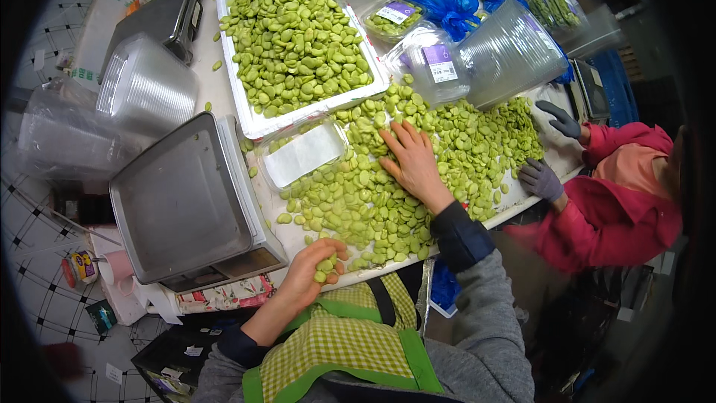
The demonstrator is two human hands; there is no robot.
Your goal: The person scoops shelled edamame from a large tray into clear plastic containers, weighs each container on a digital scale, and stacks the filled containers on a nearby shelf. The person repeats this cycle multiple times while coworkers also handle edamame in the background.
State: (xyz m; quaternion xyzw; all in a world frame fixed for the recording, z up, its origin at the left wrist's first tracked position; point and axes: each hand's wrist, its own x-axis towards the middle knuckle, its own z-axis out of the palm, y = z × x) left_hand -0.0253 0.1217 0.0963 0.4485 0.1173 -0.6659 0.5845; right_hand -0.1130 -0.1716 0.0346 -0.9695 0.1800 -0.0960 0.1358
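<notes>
Shelled broad beans [363, 201] lie spread over the white table before me. My left hand [318, 268], at the near table edge, is curled around several beans. Fingers spread, my right hand [413, 165] rests on the bean pile; whether it grips any beans I cannot tell. Between my hands and a white foam box [246, 117] heaped with beans sits a clear plastic tray [335, 129] with some beans and a white pad in it.
A scale [184, 201] stands at the left, with stacked clear trays [148, 78] and another scale [162, 11] behind. Labelled packs [394, 17], a blue plastic bag [447, 3] and a tray stack [512, 56] lie at the back. A co-worker's gloved hands [541, 179] are at the right.
</notes>
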